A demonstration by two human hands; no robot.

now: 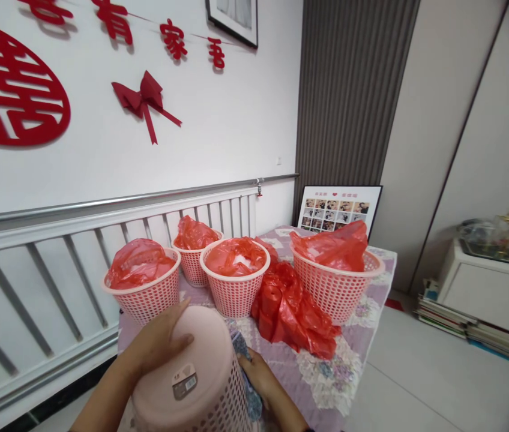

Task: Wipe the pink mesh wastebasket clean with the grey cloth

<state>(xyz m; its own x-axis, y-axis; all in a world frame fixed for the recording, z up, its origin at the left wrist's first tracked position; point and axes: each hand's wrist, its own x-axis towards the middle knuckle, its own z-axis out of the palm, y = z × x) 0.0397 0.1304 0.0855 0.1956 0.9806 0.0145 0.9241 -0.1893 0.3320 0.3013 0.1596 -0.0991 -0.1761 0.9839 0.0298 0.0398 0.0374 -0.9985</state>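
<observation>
A pink perforated plastic basket [207, 336] is tipped over near me, its solid base with a barcode label facing up toward me. My left hand [159, 336] grips the rim of that base, thumb lying across the bottom. Against the basket's right side, my right hand [254, 372] presses a grey-blue cloth [249, 390], fingers closed on it. The basket's mouth is out of sight at the bottom of the view. Just beyond it stand a pink basket [144, 303] and another pink basket [236, 297], both lined with red plastic bags.
The table wears a purple floral tablecloth [326, 378]. On it lie a heap of red plastic bags [286, 306], a large lined basket [331, 288] and a smaller one [194, 264] behind. A white radiator [56, 276] runs along the left wall. A white cabinet [493, 294] stands right.
</observation>
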